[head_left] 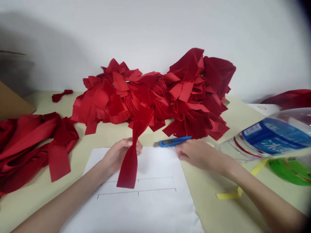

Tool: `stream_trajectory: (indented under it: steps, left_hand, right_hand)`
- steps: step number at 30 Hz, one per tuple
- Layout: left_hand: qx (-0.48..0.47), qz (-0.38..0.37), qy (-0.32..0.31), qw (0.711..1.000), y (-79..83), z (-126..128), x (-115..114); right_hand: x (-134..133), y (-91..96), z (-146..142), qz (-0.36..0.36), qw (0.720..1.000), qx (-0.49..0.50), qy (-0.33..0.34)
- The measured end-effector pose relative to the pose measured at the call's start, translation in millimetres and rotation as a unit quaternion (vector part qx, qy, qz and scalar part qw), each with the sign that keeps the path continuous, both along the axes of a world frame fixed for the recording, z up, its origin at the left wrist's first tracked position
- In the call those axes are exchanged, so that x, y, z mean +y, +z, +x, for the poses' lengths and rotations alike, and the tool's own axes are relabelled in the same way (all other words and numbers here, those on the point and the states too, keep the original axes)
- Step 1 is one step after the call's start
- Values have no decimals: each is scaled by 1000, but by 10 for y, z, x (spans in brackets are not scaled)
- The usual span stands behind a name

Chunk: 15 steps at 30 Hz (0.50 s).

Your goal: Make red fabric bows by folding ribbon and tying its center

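My left hand [120, 154] is closed in a pinch on the middle of a red velvet ribbon strip [130, 161], which twists at the pinch and hangs over a white paper sheet [150, 200] with drawn guide lines. My right hand [196, 153] lies at the sheet's right edge, fingers curled beside a blue utility knife [171, 141] that lies on the table. Whether the fingers touch the knife is unclear. A big heap of cut red ribbon pieces [155, 97] sits just behind.
Long red ribbon lengths [31, 145] lie piled at the left, next to a cardboard box [12, 103]. A clear water bottle with a blue label [269, 136] lies at the right, above a green tape roll [291, 170]. A yellow strip [230, 194] rests on the table.
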<state>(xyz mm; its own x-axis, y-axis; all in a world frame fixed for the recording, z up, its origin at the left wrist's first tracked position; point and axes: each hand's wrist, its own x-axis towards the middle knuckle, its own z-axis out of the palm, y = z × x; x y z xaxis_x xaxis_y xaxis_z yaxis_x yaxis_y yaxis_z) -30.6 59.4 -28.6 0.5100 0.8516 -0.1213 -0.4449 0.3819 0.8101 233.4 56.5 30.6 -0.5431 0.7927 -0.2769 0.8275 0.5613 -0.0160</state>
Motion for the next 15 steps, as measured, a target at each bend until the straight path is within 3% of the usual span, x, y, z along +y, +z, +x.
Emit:
stream_trajectory:
  steps: [4,7,10,15]
  left_hand:
    - [-45,-35,14,998,-16,20,-50]
    - [-50,-57,3,997,-16,42,-106]
    - [-47,-73,-11,996,-28,81,-172]
    - [-43,-84,-33,995,-61,110,-232]
  right_hand:
    - [-9,138,-88,-174,969,176,23]
    - [-56,246,-133,-220,934,281,-11]
    - [-122,277,-180,-210,912,350,-47]
    - [-154,285,-193,-112,925,361,-39]
